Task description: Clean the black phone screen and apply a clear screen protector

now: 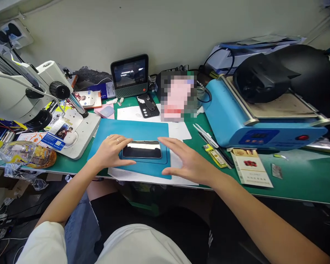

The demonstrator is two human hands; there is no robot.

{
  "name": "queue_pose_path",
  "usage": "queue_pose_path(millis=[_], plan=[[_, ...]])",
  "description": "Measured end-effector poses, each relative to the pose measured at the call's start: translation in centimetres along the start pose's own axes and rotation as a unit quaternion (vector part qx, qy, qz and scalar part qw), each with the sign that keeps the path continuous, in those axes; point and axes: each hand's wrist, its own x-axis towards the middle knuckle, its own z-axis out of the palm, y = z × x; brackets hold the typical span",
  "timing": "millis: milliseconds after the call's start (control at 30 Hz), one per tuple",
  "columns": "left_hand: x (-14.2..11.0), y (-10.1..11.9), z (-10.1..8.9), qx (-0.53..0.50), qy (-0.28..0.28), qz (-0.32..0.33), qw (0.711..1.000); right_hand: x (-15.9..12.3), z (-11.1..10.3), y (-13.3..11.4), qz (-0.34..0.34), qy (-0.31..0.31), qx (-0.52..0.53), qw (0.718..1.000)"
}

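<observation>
A smartphone (142, 150) with a dark, glossy screen lies flat and sideways on a blue mat (137, 128). My left hand (112, 151) is at the phone's left end, thumb and fingers apart, its fingertips close to the edge; whether they touch it I cannot tell. On the other side my right hand (187, 160) is spread in a C shape, its index fingertip near the phone's upper right corner and its thumb lower down, apart from the phone. White paper (184, 130) shows under the mat.
A microscope (30, 91) and a bottle (27, 154) stand at left. Behind the mat are a display device (130, 75) and a phone back cover (147, 105). To the right are tweezers (205, 134), a blue heating machine (228, 117) and a cigarette pack (250, 167).
</observation>
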Motion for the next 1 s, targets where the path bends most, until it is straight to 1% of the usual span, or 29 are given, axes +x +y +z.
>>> queue_pose_path(millis=[67, 100, 200, 267, 333, 433, 600, 733, 833, 1000], plan=[[0.2, -0.6, 0.7, -0.022, -0.008, -0.024, 0.999, 0.9, 0.5, 0.8, -0.051, -0.014, -0.059, 0.997], [0.3, -0.8, 0.9, -0.031, -0.013, -0.029, 0.999, 1.3, 0.8, 1.3, -0.068, -0.01, -0.072, 0.995], [0.4, -1.0, 1.5, -0.052, -0.032, -0.032, 0.998, 2.1, 1.6, 3.0, -0.102, 0.005, -0.069, 0.992], [0.3, -1.1, 1.8, -0.059, -0.038, -0.041, 0.997, 2.2, 1.8, 3.7, -0.111, -0.011, -0.06, 0.992], [0.2, -1.1, 2.0, -0.061, -0.033, -0.054, 0.996, 2.1, 1.9, 4.1, -0.104, -0.024, -0.057, 0.993], [0.2, -1.3, 2.5, -0.072, -0.027, -0.063, 0.995, 1.8, 2.0, 4.1, -0.085, -0.017, -0.044, 0.995], [0.3, -1.6, 3.4, -0.097, -0.034, -0.055, 0.993, 1.3, 2.4, 4.5, -0.061, -0.017, -0.031, 0.997], [0.1, -1.7, 3.9, -0.113, -0.048, -0.071, 0.99, 1.1, 2.7, 4.4, -0.047, -0.016, -0.038, 0.998], [-0.2, -2.0, 3.8, -0.133, -0.055, -0.076, 0.987, 1.2, 2.7, 3.9, -0.029, -0.024, -0.047, 0.998], [-1.0, -2.7, 3.0, -0.158, -0.074, -0.084, 0.981, 1.6, 2.5, 3.6, -0.023, -0.032, -0.057, 0.998]])
